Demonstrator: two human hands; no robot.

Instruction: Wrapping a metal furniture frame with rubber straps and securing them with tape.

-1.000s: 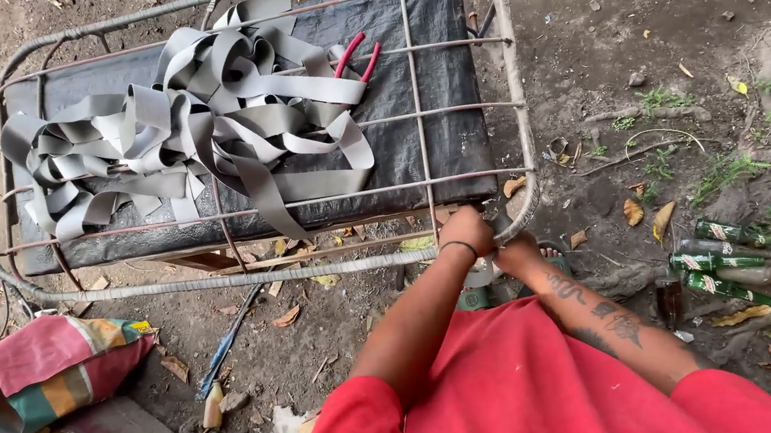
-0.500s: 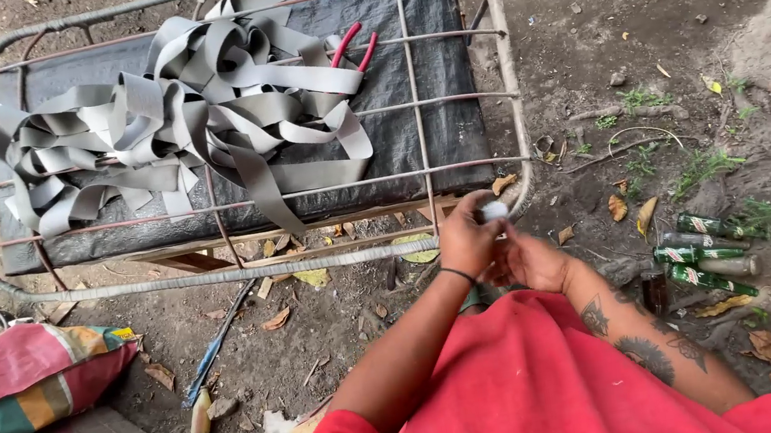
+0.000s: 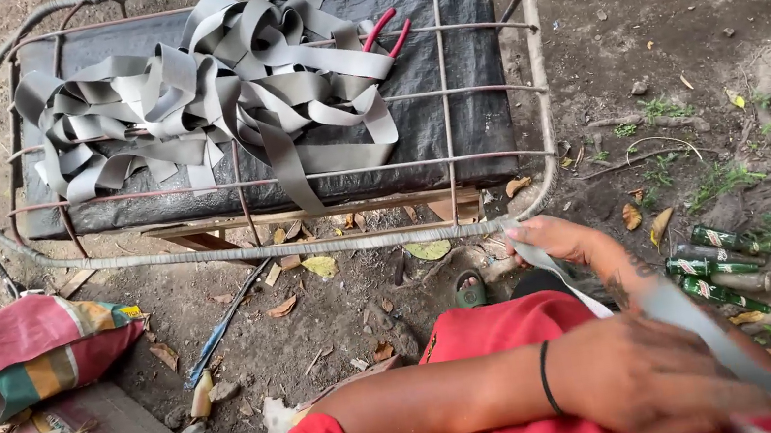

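Grey strap: a flat, thin band, running from the near rail of the metal frame diagonally down to the lower right edge of the view. Pulled straight between two grip points: right hand pinching the strap close to the rail, fingers closed around it; left hand, forearm crossed over the lap, closed on the strap lower down. Judged light, limp when slack, smooth-faced and likely to slip under a loose grip; not fragile. Best held flat between thumb and fingers near the rail, with the second hold well back along the band to keep tension. Loose pile of the same strap on the black cushion inside the frame, red-handled pliers beside it. Green bottles on the dirt to the right.
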